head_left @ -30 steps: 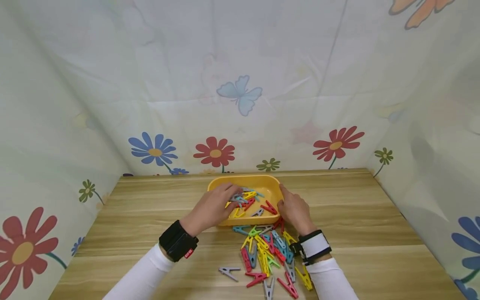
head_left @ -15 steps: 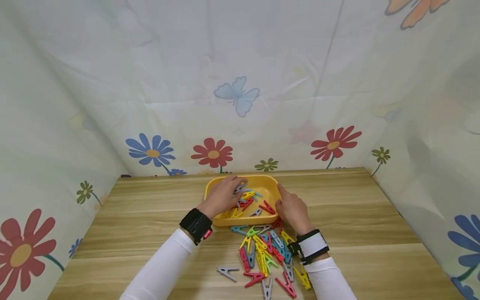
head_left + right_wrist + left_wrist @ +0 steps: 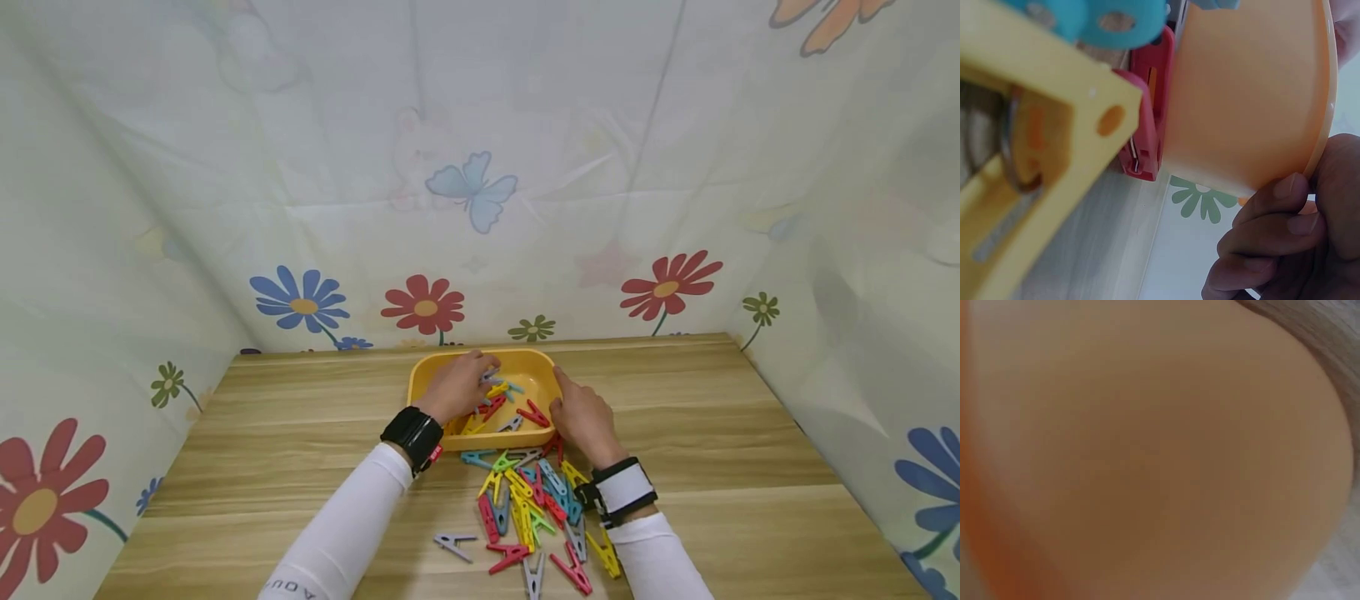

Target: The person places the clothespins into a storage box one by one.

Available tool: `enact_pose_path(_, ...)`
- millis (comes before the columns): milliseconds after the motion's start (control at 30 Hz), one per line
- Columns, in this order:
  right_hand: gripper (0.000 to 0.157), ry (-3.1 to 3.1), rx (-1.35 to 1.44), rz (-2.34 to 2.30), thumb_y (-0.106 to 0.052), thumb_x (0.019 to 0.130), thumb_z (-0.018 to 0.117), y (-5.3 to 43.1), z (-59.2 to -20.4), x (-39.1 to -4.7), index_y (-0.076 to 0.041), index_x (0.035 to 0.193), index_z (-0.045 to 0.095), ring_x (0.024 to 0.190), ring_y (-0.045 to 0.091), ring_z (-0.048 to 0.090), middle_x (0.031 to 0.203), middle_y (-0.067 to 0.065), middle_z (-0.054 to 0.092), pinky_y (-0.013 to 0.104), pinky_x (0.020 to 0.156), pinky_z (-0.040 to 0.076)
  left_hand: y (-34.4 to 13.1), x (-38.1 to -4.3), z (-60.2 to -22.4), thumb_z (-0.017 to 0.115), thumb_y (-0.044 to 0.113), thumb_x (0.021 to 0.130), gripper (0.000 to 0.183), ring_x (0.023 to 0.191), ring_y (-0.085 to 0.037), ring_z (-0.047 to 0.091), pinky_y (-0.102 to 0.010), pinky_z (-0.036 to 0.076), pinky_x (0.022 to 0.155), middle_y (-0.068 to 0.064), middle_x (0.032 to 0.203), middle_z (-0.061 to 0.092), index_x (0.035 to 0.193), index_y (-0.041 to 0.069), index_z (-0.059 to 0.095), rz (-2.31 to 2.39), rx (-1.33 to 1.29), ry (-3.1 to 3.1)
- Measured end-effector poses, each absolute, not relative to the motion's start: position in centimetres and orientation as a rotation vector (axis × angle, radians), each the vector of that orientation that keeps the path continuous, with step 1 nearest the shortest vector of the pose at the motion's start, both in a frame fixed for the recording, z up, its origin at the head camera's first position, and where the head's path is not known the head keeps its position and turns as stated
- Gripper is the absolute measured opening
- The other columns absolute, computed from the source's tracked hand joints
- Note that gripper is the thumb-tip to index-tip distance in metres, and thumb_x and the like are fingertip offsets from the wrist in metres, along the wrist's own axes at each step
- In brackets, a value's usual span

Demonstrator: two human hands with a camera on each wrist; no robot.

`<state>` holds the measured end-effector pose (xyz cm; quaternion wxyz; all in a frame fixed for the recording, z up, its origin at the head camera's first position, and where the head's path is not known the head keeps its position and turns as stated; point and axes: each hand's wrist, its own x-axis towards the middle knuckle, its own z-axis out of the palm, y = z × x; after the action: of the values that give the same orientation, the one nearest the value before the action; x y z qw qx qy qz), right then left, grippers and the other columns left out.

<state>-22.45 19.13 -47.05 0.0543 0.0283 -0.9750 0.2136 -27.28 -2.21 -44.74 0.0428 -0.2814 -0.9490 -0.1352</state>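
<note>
A yellow plastic basin (image 3: 450, 444) with several coloured clothespins inside stands towards the table's back edge. My left hand (image 3: 455, 387) reaches into it from the left, its curled fingers at a grey clothespin (image 3: 490, 377) that seems pinched; the fingertips are partly hidden. A blurred patch of skin fills most of the left wrist view. At the basin's right end my right hand (image 3: 585, 417) grips the rim; in the right wrist view its fingers (image 3: 1272, 231) curl against the outer wall. Inside the basin, a red clothespin (image 3: 533, 413) lies near the right hand.
A loose heap of clothespins (image 3: 522, 500) in several colours lies on the wooden table (image 3: 300, 467) in front of the basin. One grey clothespin (image 3: 454, 545) lies apart at the heap's left. A printed cloth (image 3: 345, 208) encloses the table's back and sides.
My left hand has moved right and slightly back within the basin, and the grey clothespin at its fingers has shifted with it. The right hand stays at the rim.
</note>
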Motion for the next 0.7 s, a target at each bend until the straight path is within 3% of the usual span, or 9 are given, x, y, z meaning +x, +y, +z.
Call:
enact_pose_path(133,0.057,-2.952,0.093,0.65,-0.015,0.087,0.054,19.1,-47.1,-22.4,-0.007,0.14,0.035,0.048,0.022,0.044,0.058,0.007,0.046,0.035,0.043,0.036,-2.3,-27.6,-45.2,0.062,0.022,0.089,0.035,0.09,-0.016,0.053,-0.032,0.046,0.082,-0.003,0.112,0.057,0.122,0.016,0.055,-0.419,-0.852,-2.908)
enact_pose_path(233,0.057,-2.949,0.091,0.651,-0.015,0.087,0.054,19.1,-47.0,-22.4,-0.007,0.14,0.035,0.048,0.022,0.044,0.058,0.007,0.046,0.036,0.043,0.036,-2.4,-27.6,-45.4,0.063,0.03,0.087,0.047,0.106,-0.019,0.05,-0.036,0.042,0.091,-0.004,0.124,0.054,0.13,0.017,0.049,-0.461,-0.857,-2.949)
enact_pose_path(400,0.057,-2.962,0.076,0.653,-0.015,0.088,0.053,19.0,-47.0,-22.4,-0.007,0.141,0.035,0.049,0.022,0.044,0.059,0.007,0.046,0.036,0.045,0.037,-2.7,-27.1,-45.2,0.057,0.056,0.083,0.075,0.13,-0.025,0.028,-0.044,0.029,0.102,-0.005,0.145,0.032,0.144,0.022,0.03,-0.465,-0.931,-3.014)
enact_pose_path(700,0.057,-2.963,0.089,0.653,-0.015,0.088,0.053,19.1,-47.0,-22.4,-0.007,0.141,0.034,0.047,0.021,0.043,0.057,0.007,0.045,0.035,0.043,0.035,-3.8,-24.1,-42.8,0.047,0.067,0.082,0.084,0.136,-0.028,0.011,-0.05,0.02,0.105,-0.008,0.151,0.018,0.148,0.022,0.017,-0.443,-1.064,-2.86)
